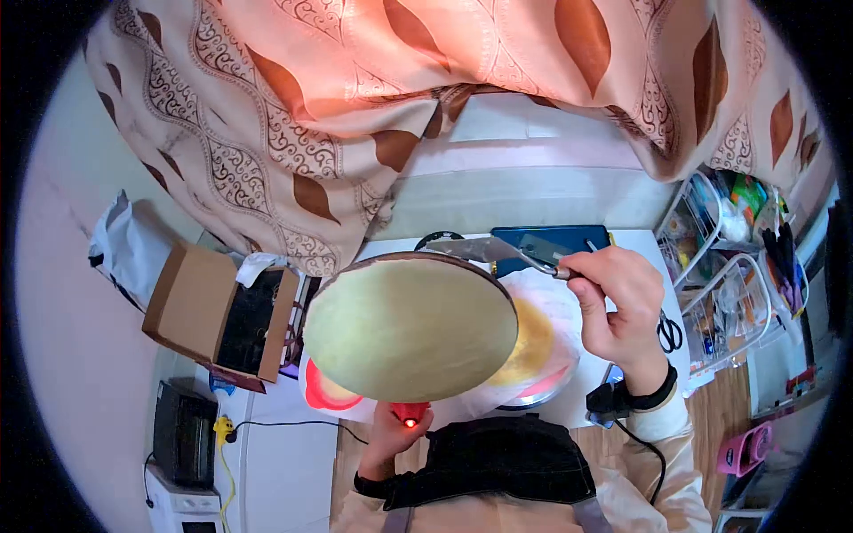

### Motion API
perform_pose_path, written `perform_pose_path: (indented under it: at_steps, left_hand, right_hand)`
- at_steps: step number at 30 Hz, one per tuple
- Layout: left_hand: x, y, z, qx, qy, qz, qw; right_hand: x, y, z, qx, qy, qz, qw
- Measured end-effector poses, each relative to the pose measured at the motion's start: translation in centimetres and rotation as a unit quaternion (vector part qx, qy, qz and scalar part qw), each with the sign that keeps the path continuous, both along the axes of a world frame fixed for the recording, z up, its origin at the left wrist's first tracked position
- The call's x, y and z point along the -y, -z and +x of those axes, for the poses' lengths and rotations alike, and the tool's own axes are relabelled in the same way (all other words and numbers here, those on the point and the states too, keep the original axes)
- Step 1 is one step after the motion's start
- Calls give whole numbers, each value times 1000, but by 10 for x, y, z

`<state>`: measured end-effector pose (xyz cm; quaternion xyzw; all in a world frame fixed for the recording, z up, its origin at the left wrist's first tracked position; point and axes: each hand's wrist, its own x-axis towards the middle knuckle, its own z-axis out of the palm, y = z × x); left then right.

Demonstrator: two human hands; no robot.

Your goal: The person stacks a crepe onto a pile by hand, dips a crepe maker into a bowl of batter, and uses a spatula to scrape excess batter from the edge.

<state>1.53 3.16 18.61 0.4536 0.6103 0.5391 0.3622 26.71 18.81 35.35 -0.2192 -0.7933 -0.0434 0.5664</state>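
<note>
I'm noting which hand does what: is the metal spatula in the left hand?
No, the right hand holds the metal spatula, while the left hand grips a red handle.

Pan (487, 276) between box (188, 298) at left and baskets (716, 281) at right.

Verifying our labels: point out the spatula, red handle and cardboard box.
Spatula (480, 250): head view, on its metal blade.
Red handle (407, 411): head view, just above its small light.
Cardboard box (191, 298): head view, on its bare brown left side.
</note>
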Motion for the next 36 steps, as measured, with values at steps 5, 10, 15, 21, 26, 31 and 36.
perform_pose_path:
  at_steps: [5,10,15,21,26,31,36]
  left_hand:
    - [2,1,2,-15,3,3,1000]
    - [1,0,7,-29,-4,22,999]
    - [2,6,1,-65,2,-2,998]
    - [2,7,5,-53,14,28,998]
    - [2,19,1,-73,6,0,997]
    - [-1,19,1,-58,3,24,998]
    - [2,9,3,-7,-3,4,1000]
  right_hand:
    - [7,-15,-5,77,53,66,993]
    - [4,-13,-4,39,53,111,992]
    - [5,-13,1,59,42,126,989]
    - [12,-8,8,62,64,129,988]
    - [7,-3,14,38,53,117,991]
    - [11,-1,15,57,48,97,992]
    - [11,19,20,-10,2,-13,1000]
